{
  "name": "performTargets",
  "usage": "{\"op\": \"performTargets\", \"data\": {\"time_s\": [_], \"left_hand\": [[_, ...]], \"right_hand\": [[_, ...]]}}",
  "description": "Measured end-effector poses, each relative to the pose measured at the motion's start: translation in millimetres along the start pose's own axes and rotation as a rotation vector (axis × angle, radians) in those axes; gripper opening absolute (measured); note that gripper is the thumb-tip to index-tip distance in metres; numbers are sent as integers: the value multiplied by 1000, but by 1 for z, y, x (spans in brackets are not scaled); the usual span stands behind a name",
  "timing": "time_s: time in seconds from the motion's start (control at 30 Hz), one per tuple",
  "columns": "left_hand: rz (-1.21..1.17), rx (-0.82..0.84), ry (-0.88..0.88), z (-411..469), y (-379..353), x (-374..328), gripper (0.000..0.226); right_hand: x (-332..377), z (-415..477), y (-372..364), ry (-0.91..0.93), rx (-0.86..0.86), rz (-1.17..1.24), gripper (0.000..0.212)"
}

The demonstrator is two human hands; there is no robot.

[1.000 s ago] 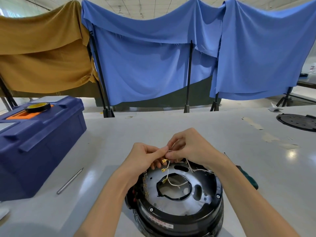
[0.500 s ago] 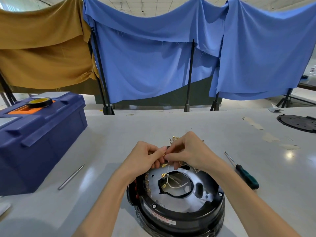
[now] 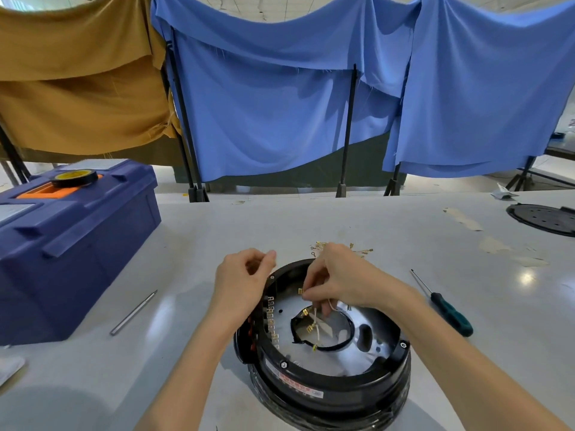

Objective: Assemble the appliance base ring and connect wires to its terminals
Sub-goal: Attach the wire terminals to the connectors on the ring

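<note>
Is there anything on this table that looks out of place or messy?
Small brass terminals lie scattered loose on the table just beyond the appliance base, behind the right hand. Torn tape remnants also mark the table's far right.

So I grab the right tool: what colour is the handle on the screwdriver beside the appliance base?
Dark teal-green screwdriver handle, clearest in the head view.

Person's body, as seen: bare left hand at the far-left rim of the base ring, bare right hand over its far half, left forearm and right forearm flanking it, uncovered along their whole visible length.
</note>
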State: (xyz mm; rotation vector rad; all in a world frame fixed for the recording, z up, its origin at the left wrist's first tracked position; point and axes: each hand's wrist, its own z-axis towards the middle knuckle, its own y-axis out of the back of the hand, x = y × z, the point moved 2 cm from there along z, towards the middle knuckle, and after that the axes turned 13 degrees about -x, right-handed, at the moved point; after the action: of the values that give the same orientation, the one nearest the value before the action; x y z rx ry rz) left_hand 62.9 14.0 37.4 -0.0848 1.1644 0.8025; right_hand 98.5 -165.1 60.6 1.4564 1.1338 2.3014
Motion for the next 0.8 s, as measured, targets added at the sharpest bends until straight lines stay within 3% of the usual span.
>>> {"op": "performTargets", "data": {"time_s": [0.13, 0.3, 0.57, 0.8], "left_hand": [[-2, -6, 115, -10, 2, 16, 9], [-161, -68, 231, -17, -5, 21, 12], [-263, -97, 319, -20, -8, 28, 2], [-272, -104, 311, -19, -10, 26, 2]], "right_hand": [[1, 8, -14, -18, 126, -30, 8], [5, 18, -27, -35, 246, -42, 5], [4, 24, 14, -147, 158, 274, 6], [4, 17, -17, -189, 230, 113, 11]]}}
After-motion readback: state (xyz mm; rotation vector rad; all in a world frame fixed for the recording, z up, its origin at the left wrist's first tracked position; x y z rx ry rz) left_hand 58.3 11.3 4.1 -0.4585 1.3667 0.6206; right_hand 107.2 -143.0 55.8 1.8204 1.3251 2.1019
